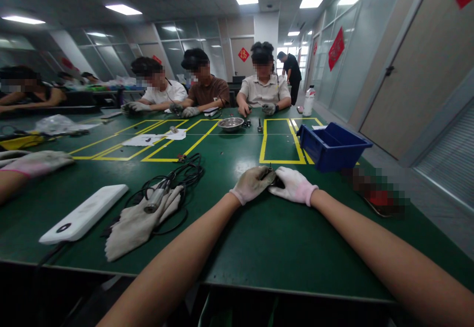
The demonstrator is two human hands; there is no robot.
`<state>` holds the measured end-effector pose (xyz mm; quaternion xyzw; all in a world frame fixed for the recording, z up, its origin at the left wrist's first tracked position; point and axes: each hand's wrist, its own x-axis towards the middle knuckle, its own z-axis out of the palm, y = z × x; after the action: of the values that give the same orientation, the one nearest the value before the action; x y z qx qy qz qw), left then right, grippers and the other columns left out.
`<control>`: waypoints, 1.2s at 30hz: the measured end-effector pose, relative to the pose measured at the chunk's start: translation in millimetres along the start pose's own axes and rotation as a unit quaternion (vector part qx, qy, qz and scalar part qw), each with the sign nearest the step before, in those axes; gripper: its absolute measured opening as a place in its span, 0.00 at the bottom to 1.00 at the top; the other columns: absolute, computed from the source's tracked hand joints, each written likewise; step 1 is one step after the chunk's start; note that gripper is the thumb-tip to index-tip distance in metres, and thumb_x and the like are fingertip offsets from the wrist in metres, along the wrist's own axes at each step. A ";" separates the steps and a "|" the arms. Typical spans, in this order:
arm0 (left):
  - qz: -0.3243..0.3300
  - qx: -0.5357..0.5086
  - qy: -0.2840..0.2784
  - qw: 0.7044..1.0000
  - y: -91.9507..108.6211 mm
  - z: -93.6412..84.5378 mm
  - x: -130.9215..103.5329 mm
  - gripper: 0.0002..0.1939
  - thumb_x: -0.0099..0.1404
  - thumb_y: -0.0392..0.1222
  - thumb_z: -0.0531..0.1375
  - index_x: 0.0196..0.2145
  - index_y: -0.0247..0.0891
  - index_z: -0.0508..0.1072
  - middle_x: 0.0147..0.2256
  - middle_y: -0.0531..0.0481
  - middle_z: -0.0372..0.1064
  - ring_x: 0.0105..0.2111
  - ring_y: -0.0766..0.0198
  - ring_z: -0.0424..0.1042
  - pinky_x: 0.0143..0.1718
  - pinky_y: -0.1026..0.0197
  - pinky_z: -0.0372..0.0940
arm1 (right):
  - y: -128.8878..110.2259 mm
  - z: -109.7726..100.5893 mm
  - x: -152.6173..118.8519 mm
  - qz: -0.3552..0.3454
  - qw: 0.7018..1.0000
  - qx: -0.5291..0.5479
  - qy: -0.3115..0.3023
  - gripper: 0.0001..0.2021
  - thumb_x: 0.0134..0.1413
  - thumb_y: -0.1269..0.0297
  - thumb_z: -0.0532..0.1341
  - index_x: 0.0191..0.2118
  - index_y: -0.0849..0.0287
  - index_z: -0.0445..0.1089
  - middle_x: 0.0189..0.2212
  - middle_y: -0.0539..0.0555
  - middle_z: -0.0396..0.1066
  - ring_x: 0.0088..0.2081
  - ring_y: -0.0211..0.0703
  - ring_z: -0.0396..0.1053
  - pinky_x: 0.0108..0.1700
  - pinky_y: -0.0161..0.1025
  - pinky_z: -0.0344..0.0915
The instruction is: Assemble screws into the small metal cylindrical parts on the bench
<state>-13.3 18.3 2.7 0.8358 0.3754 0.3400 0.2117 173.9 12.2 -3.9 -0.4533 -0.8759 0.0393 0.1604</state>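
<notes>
My left hand [253, 184], in a soiled whitish glove, has its fingers wrapped round a small dark part [277, 183]. My right hand [295, 185], gloved in white with a pink cuff, closes on the same part from the other side. A thin pin sticks up between the fingertips. Both hands are held together above the green table [237, 248], and they cover most of the part, so its kind cannot be made out. To the right of them stands a blue plastic bin [326, 151].
Left of my arms lie a cylindrical metal tool with a black cable [157, 197], a grey cloth [129, 230] and a white power bank [85, 213]. Farther off are a metal bowl [231, 124], a white bottle [308, 102] and co-workers. A neighbour's gloved hand [40, 163] rests at far left.
</notes>
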 end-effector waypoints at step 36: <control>0.006 -0.014 -0.008 1.000 -0.3 -0.4 -3.3 0.15 0.66 0.49 0.52 0.39 0.37 0.72 0.33 0.50 0.72 0.32 0.66 0.70 0.34 0.63 0.64 | -1.4 1.1 -0.2 -0.008 1.000 -0.014 0.007 0.19 0.54 0.47 0.55 0.40 0.60 0.64 0.39 0.57 0.65 0.37 0.43 0.65 0.37 0.38 0.61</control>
<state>-15.3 16.0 1.4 0.8377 0.3636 0.3402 0.2244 172.6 11.3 -4.7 -0.4485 -0.8790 0.0230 0.1603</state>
